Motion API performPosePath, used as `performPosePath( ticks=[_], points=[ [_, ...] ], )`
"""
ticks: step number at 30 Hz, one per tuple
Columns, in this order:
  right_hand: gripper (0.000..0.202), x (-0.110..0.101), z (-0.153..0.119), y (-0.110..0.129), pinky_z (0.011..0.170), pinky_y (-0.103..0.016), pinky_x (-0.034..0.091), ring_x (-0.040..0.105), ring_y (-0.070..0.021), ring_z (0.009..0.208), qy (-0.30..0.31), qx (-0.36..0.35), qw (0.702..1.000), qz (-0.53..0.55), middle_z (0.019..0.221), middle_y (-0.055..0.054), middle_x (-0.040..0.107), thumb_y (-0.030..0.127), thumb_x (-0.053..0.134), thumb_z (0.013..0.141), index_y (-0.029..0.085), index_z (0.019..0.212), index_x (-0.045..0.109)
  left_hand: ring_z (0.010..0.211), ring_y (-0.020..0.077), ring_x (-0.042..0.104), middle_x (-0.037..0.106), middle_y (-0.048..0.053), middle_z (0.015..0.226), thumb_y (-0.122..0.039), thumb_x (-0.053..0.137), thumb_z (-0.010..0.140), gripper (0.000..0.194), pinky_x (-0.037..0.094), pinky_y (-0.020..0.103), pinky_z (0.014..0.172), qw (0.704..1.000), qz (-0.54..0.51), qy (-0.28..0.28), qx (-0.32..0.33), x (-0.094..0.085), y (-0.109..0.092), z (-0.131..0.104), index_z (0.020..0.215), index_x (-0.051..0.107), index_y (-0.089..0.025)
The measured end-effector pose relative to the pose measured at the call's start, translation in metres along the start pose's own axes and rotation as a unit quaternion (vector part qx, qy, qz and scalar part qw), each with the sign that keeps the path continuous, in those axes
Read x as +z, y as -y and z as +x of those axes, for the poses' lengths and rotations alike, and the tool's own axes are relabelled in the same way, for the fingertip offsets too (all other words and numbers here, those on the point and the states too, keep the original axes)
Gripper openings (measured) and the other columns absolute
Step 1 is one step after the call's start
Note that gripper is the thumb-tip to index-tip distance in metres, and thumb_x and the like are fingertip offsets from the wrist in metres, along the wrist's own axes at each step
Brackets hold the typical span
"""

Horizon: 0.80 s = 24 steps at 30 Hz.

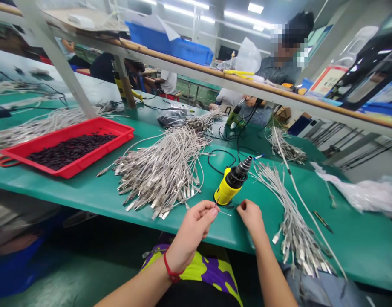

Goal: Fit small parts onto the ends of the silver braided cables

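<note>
Illumination is bright and even, supplied by rows of ceiling light strips [196, 6] along the top of the view; these burn out to white. The green tabletop [96, 194] shows soft sheen toward its far left corner and only faint, short shadows beneath objects. Strong wide-angle distortion bends the shelf rail [215, 76] and stretches the outer edges. Centre detail is sharp; the lower left area below the tabletop's near edge is dark and smeared.

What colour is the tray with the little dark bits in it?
The tray is bright red; the head view shows it best.
</note>
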State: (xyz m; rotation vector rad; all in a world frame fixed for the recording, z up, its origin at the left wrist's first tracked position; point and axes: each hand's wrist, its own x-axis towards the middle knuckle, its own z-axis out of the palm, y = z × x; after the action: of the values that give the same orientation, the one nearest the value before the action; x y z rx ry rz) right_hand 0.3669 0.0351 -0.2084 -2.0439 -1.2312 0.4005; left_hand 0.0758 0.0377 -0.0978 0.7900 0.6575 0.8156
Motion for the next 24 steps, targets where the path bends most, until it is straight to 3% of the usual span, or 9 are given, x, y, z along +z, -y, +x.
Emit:
performPosePath(
  ticks=[2, 5, 8, 12, 16, 20, 24],
  points=[
    [0.014, -0.007, -0.013, -0.003, 0.063, -0.033, 0.045, 0.059, -0.0203, 0.063, -0.01, 0.022, 0.996, 0.083, 0.068, -0.003, 0.064, 0.032, 0.072, 0.078, 0.02, 0.075, 0.066, 0.047, 0.0041, 0.019, 0.032, -0.011, 0.059, -0.047, 0.075, 0.087, 0.032, 0.015, 0.02, 0.045, 1.0, -0.012, -0.01, 0.012, 0.001, 0.004, 0.0, 0.097, 0.064, -0.018],
    [0.033, -0.011, -0.041, -0.006, 0.062, -0.033, 0.052, 0.064, -0.0202, 0.065, -0.028, 0.053, 0.976, 0.211, 0.077, -0.003, 0.069, 0.051, 0.068, 0.084, 0.02, 0.097, 0.068, 0.045, 0.0039, 0.019, 0.031, -0.011, 0.057, -0.044, 0.073, 0.089, 0.029, 0.016, 0.021, 0.045, 1.0, -0.014, -0.013, 0.018, -0.001, 0.015, 0.002, 0.096, 0.065, -0.018],
    [0.049, -0.004, -0.071, 0.005, 0.066, -0.032, 0.056, 0.066, -0.0182, 0.071, -0.017, 0.094, 0.934, 0.345, 0.089, -0.004, 0.072, 0.053, 0.078, 0.079, 0.02, 0.115, 0.07, 0.045, 0.0036, 0.018, 0.031, -0.012, 0.056, -0.041, 0.072, 0.091, 0.026, 0.015, 0.021, 0.045, 1.0, -0.003, -0.006, 0.014, -0.005, 0.023, 0.006, 0.098, 0.067, -0.017],
    [0.039, 0.008, -0.103, 0.047, 0.067, -0.025, 0.058, 0.067, -0.0148, 0.075, 0.059, 0.171, 0.827, 0.533, 0.097, -0.007, 0.075, 0.033, 0.092, 0.073, 0.018, 0.106, 0.077, 0.046, 0.004, 0.018, 0.031, -0.012, 0.054, -0.042, 0.072, 0.092, 0.027, 0.013, 0.022, 0.046, 0.999, 0.016, -0.011, 0.025, -0.004, 0.028, 0.008, 0.1, 0.068, -0.016],
    [0.02, 0.02, -0.12, 0.09, 0.066, -0.022, 0.058, 0.066, -0.013, 0.077, 0.091, 0.166, 0.755, 0.628, 0.094, -0.003, 0.072, 0.025, 0.088, 0.08, 0.022, 0.096, 0.075, 0.046, 0.0039, 0.021, 0.033, -0.011, 0.053, -0.04, 0.076, 0.088, 0.027, 0.014, 0.023, 0.047, 0.999, 0.034, -0.016, 0.022, -0.001, 0.031, 0.004, 0.095, 0.071, -0.014],
    [0.014, 0.031, -0.128, 0.11, 0.075, -0.021, 0.059, 0.067, -0.0122, 0.086, 0.064, 0.155, 0.71, 0.684, 0.101, 0.001, 0.07, 0.026, 0.083, 0.086, 0.027, 0.095, 0.073, 0.046, 0.0039, 0.024, 0.039, -0.009, 0.051, -0.037, 0.082, 0.082, 0.028, 0.02, 0.022, 0.048, 0.999, 0.035, -0.031, 0.023, 0.0, 0.028, 0.0, 0.093, 0.075, -0.012],
    [0.015, 0.034, -0.134, 0.123, 0.083, -0.023, 0.059, 0.067, -0.012, 0.093, 0.07, 0.136, 0.69, 0.707, 0.103, 0.003, 0.071, 0.032, 0.083, 0.086, 0.03, 0.096, 0.072, 0.047, 0.0038, 0.024, 0.05, -0.006, 0.056, -0.039, 0.085, 0.078, 0.034, 0.022, 0.022, 0.047, 0.999, 0.005, -0.039, 0.029, 0.001, 0.024, -0.004, 0.096, 0.078, -0.011]
  ],
)
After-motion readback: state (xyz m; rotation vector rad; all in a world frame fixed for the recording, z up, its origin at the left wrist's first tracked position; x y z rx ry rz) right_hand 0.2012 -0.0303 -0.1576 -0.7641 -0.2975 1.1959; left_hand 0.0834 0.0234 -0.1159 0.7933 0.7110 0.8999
